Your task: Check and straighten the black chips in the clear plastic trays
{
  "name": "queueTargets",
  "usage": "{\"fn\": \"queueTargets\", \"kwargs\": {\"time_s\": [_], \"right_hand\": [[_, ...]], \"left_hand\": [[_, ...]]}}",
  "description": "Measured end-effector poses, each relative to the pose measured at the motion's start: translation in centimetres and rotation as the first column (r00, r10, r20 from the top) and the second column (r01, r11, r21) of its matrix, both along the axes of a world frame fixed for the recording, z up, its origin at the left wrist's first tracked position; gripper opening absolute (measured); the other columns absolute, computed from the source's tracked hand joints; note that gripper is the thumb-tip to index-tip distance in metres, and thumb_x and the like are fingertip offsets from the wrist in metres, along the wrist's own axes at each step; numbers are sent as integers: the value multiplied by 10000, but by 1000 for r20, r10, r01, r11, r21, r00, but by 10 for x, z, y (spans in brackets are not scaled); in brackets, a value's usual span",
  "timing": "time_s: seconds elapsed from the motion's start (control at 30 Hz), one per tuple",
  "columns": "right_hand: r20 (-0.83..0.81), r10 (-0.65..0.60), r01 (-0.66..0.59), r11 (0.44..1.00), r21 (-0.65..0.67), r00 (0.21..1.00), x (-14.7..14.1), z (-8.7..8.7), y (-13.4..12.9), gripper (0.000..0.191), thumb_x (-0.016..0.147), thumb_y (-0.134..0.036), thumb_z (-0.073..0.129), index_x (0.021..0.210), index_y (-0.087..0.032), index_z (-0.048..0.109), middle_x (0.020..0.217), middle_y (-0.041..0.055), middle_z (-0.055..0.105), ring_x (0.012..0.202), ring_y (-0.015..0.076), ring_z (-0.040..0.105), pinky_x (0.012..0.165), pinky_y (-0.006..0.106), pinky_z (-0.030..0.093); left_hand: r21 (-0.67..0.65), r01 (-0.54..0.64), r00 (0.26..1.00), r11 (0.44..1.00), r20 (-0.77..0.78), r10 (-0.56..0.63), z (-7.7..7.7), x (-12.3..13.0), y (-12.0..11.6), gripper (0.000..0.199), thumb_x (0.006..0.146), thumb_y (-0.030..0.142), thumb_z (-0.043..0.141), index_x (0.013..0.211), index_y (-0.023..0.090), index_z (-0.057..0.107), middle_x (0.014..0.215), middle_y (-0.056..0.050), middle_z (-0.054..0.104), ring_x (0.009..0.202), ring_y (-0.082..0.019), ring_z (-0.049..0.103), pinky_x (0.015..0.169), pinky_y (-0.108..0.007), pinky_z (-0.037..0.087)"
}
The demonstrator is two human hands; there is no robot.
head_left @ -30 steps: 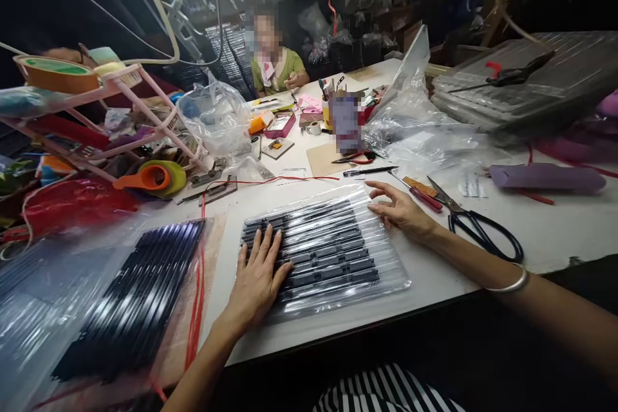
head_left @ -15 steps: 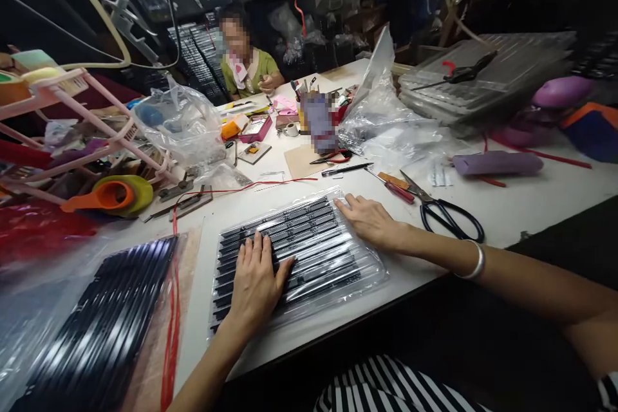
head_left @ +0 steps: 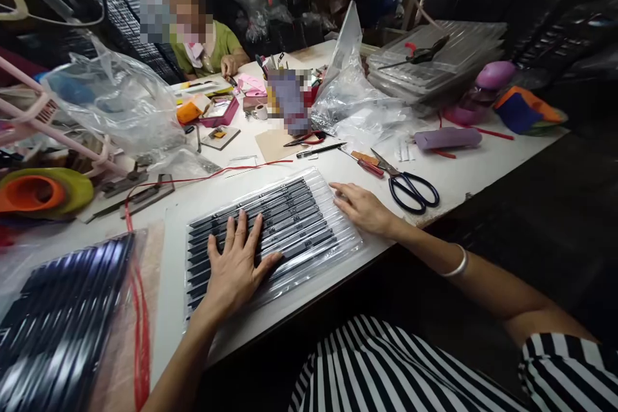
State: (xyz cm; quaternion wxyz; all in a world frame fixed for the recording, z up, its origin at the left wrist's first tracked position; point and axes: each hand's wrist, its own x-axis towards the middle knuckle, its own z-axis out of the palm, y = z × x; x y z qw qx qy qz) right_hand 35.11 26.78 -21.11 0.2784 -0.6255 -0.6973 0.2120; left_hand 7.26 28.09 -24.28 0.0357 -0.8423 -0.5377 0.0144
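In front of me on the white table lies a clear plastic tray [head_left: 338, 222] with ridged slots. Several long black strips [head_left: 294, 222] rest side by side in it, their right ends short of the tray's right edge. My left hand [head_left: 235, 264] lies on the strips, palm down, its fingers spread. Beside the tray's upper right edge is my right hand [head_left: 362, 207], fingers extended and somewhat together, with nothing visible in it. Whether its fingertips touch the tray I cannot tell. Under my left palm, part of the strips is hidden.
Black-handled scissors [head_left: 412, 190] and a red screwdriver [head_left: 371, 168] lie beyond my right hand. More black strips [head_left: 67, 315] in plastic are at the left, beside a red ribbon [head_left: 140, 328]. Clear trays [head_left: 444, 58] are stacked at the back right. Across the table sits a person [head_left: 212, 51].
My left hand's fingers have spread wider over the strips. My right hand has drawn off the tray's corner to its outer side. The whole view has shifted to the right.
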Motion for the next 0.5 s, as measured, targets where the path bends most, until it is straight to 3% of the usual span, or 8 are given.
{"fn": "queueTargets", "kwargs": {"time_s": [0.07, 0.17, 0.33, 0.5], "right_hand": [[-60, -25, 23, 999, -36, 998, 10, -7, -13, 379, 898, -211, 442, 1263, -153, 522, 970, 86, 628, 787, 168, 600, 744, 329, 505], [-303, -81, 17, 978, -208, 950, 20, -13, -30, 423, 873, -285, 505, 1280, -173, 493, 844, 14, 579, 584, 98, 561, 538, 240, 495], [-620, -181, -156, 880, -449, 763, 25, -10, -45, 582, 786, -367, 651, 1312, -237, 439, 736, -50, 500, 486, 70, 524, 369, 173, 420], [-763, -385, -194, 816, -544, 520, 26, -15, -41, 343, 812, -396, 637, 1050, -160, 563, 658, -45, 529, 428, 46, 487, 330, 137, 349]], "left_hand": [[-27, 49, 999, 998, -10, -49, 2, -2, -1, 733, 858, 643, 319, 1469, 289, 123, 1562, -59, 44, 1415, -364, 33, 1051, -657, 117], [-55, 65, 997, 996, -35, -67, 5, -2, -1, 796, 803, 700, 375, 1464, 326, 138, 1563, -35, 44, 1407, -399, 10, 1031, -683, 119], [-74, 38, 997, 997, -57, -42, 10, 3, -2, 825, 794, 708, 379, 1468, 301, 132, 1562, -51, 23, 1405, -406, 2, 1028, -683, 122], [-78, 9, 995, 997, -96, -16, 15, 7, -3, 811, 793, 671, 419, 1462, 288, 166, 1561, -43, 39, 1405, -406, 29, 1038, -665, 125]]}}
